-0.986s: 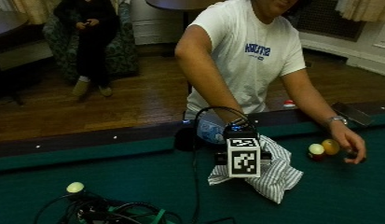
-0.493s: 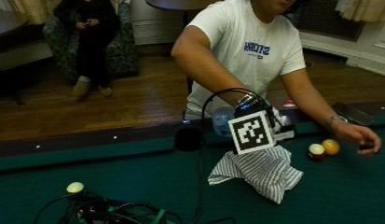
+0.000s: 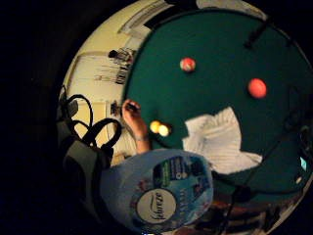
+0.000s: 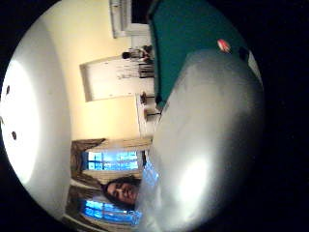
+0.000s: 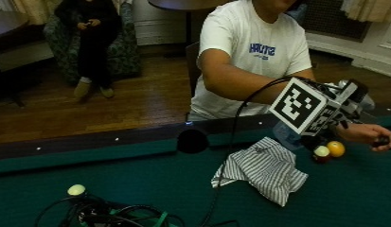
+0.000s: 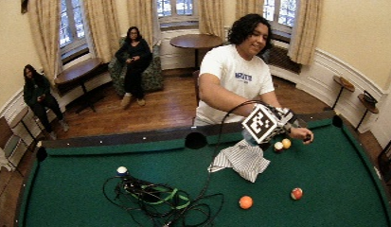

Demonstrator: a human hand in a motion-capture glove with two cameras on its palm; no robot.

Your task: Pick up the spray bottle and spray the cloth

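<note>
A pale blue spray bottle (image 5: pixel 284 136) with a Febreze label (image 3: pixel 156 204) is held in the air by my gloved right hand (image 5: pixel 351 100), just above the far right edge of the cloth. The striped white cloth (image 5: pixel 261 170) lies crumpled on the green felt near the rail. In the little finger side palm view, the bottle (image 3: pixel 161 196) sits close against the palm with the cloth (image 3: pixel 220 142) below it on the felt. The bottle's body (image 4: pixel 207 135) fills much of the thumb side palm view. Its nozzle is hidden.
The person's bare left hand (image 5: pixel 371 135) rests on the felt beside a white ball (image 5: pixel 321 151) and a yellow ball (image 5: pixel 335 148). An orange ball (image 6: pixel 245 202) and a red striped ball (image 6: pixel 296 193) lie nearer the front. A cable tangle (image 6: pixel 157 198) lies front left; a pocket (image 5: pixel 193 140) is in the rail.
My right hand has risen from just over the cloth and moved to the right, carrying the spray bottle with it. The bare left hand has slid slightly right.
</note>
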